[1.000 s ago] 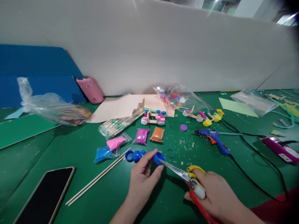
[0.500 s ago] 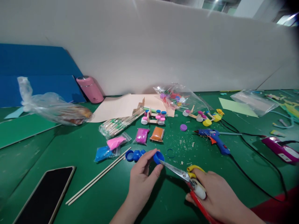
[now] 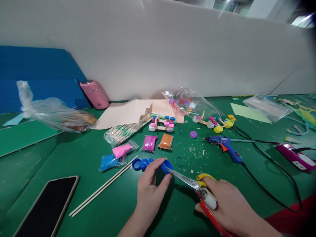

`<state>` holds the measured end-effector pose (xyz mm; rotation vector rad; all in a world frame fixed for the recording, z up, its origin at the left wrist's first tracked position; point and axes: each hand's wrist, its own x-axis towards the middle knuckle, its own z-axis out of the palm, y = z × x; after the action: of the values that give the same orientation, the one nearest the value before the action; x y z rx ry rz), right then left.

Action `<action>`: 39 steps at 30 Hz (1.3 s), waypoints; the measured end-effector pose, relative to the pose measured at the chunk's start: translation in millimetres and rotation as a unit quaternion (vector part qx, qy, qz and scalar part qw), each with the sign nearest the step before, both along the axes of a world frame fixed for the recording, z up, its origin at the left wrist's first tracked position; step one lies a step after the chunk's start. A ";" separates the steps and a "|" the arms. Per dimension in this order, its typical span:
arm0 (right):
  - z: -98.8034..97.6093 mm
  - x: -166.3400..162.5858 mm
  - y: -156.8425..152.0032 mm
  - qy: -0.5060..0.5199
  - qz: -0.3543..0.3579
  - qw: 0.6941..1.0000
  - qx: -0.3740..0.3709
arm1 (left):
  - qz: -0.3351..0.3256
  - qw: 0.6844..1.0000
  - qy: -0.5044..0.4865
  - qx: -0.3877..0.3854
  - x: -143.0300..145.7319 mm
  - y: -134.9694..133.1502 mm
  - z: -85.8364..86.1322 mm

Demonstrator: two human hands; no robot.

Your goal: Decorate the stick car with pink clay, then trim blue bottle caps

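Between thumb and fingers, my left hand [image 3: 151,187] pinches a blue bottle cap [image 3: 167,167], its hollow side facing me. My right hand [image 3: 227,200] is wrapped round a pair of scissors [image 3: 189,181] with red and yellow handles. The blade tips reach into the cap's rim. Several more blue bottle caps [image 3: 136,164] lie just left of my left hand, partly hidden by its fingers. A thin blue ring [image 3: 180,161] rests on the table behind the held cap.
Two wooden sticks [image 3: 103,187] and a phone [image 3: 46,207] lie at left. Clay packets [image 3: 149,143] and a small wheeled model [image 3: 161,124] stand behind my hands. At right are a blue glue gun [image 3: 225,146], its black cord and a purple power strip [image 3: 295,156]. Shavings litter the middle.
Hardly anything differs. The whole view has shifted very slightly; the cap and the scissors keep the same positions relative to each other.
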<state>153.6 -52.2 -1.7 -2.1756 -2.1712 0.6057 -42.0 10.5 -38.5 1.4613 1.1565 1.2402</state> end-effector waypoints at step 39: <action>-15.3 -51.9 52.5 0.475 -0.192 0.849 0.127 | -0.069 0.997 0.001 -0.045 7.6 2.8 11.1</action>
<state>101.6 0.2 -17.0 -1.5537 -1.1765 0.9983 -34.4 13.3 -27.4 1.4485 1.0803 1.0794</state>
